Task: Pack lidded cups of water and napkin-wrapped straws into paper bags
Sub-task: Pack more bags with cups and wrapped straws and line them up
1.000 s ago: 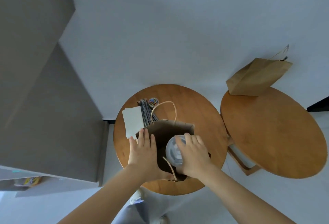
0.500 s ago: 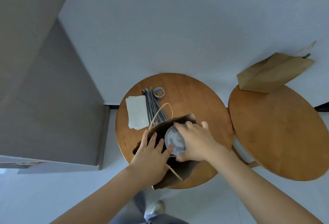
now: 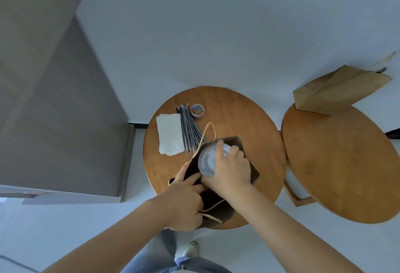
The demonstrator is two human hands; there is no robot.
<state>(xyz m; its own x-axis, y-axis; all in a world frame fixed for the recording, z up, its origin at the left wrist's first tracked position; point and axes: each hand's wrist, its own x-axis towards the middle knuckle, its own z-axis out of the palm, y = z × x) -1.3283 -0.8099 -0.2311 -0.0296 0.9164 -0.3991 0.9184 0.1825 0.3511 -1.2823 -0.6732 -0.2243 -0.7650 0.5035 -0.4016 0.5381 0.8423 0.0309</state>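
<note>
A brown paper bag (image 3: 218,212) stands open on the near round wooden table (image 3: 238,116). My right hand (image 3: 231,168) grips a clear lidded cup (image 3: 206,160) from above, holding it in the bag's mouth. My left hand (image 3: 184,199) holds the bag's near-left edge, its fingers over the rim. White napkins (image 3: 170,134) and a bundle of dark straws (image 3: 189,127) lie on the table to the left of the bag. The cup's lower part is hidden inside the bag.
A small round tin of coloured paper clips (image 3: 197,110) sits behind the straws. A second round table (image 3: 342,164) stands to the right with another brown paper bag (image 3: 337,90) lying at its far edge. A grey cabinet (image 3: 54,99) is on the left.
The cup has gone a little farther into the bag's mouth under my right hand. My left hand has slid along the bag's rim toward the near edge. The view has shifted.
</note>
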